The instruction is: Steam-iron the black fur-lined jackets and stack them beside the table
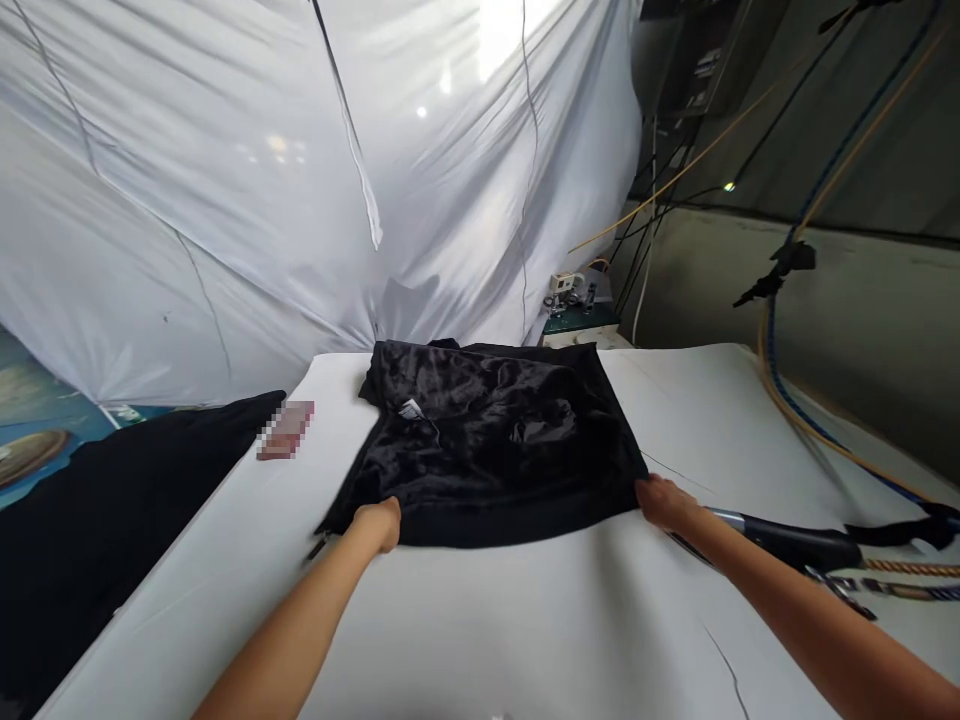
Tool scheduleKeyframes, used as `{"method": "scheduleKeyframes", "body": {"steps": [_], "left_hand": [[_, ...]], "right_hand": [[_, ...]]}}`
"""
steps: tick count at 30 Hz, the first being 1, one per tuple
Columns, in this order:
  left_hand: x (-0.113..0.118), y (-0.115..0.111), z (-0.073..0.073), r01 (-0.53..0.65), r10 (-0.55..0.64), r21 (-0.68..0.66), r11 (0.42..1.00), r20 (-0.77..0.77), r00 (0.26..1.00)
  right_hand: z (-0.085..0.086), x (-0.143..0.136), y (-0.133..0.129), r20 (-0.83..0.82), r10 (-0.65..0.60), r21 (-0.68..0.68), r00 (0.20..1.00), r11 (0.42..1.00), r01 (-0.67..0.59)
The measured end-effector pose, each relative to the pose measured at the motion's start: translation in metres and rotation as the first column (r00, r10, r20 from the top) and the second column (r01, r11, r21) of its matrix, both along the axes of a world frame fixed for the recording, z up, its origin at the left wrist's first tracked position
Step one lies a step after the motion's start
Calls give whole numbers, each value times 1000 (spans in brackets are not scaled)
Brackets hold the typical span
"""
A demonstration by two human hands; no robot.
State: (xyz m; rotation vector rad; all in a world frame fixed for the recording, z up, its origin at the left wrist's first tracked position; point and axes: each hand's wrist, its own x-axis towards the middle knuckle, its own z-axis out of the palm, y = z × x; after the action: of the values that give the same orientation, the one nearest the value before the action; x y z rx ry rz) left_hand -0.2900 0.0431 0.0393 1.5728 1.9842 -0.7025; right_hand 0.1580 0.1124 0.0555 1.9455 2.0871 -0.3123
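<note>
A black garment with a shiny lining and a small white label lies spread on the white table. Its near edge is pinched at the left by my left hand, whose fingers are closed on the cloth. At the near right corner my right hand also grips the edge, fingers folded around it. What looks like a zipper end sticks out at the lower left corner. The fingertips of both hands are partly hidden.
Beyond my right forearm lies what looks like a steam iron, partly covered, with hoses hanging from above. Dark cloth is heaped left of the white table. A blurred reddish item lies at the left edge. A white sheet hangs behind.
</note>
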Motion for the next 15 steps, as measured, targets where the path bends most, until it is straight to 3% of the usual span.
{"method": "scheduleKeyframes", "body": {"steps": [1, 3, 7, 11, 15], "left_hand": [[3, 2, 1, 19, -19, 4, 1000, 34, 999], [13, 7, 4, 88, -103, 139, 986, 106, 989], [53, 6, -10, 150, -275, 448, 882, 229, 934], [90, -9, -43, 60, -129, 466, 883, 118, 985], [100, -16, -63, 24, -63, 511, 859, 60, 996]], "right_hand": [[1, -5, 1, 14, -63, 5, 998, 998, 63], [1, -14, 6, 42, -162, 23, 986, 987, 162], [-11, -21, 13, 37, -263, 18, 964, 965, 263], [-21, -10, 26, 25, -352, 25, 936, 936, 351], [-22, 6, 47, 2, -395, 35, 919, 918, 395]]}}
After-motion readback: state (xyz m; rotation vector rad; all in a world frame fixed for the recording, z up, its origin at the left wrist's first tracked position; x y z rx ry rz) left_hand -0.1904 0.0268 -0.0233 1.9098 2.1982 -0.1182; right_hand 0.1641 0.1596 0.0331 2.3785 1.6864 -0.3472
